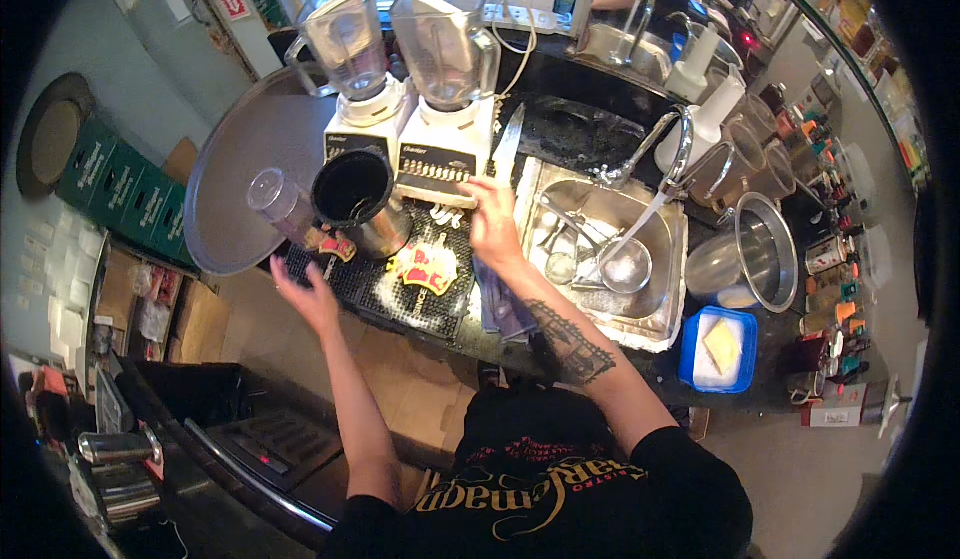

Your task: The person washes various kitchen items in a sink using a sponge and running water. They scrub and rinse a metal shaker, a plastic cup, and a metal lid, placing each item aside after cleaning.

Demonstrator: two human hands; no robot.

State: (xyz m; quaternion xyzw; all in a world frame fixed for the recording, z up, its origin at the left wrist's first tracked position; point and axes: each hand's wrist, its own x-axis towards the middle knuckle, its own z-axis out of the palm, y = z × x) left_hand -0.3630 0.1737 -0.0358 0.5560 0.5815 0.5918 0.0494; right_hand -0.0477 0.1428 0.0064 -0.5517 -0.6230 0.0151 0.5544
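Long steel knife [507, 141], blade pointing away at counter's back edge, w/ right hand [492, 221] fingers curled on handle; left hand [312, 297] open, empty.

The person's left hand [308, 297] hovers open just below a clear plastic cup [272, 199] and a dark metal tumbler [358, 199] on the desk [420, 304]. The right hand [493, 221] grips a knife [507, 144] before two white blenders [415, 79], beside the sink [655, 294].
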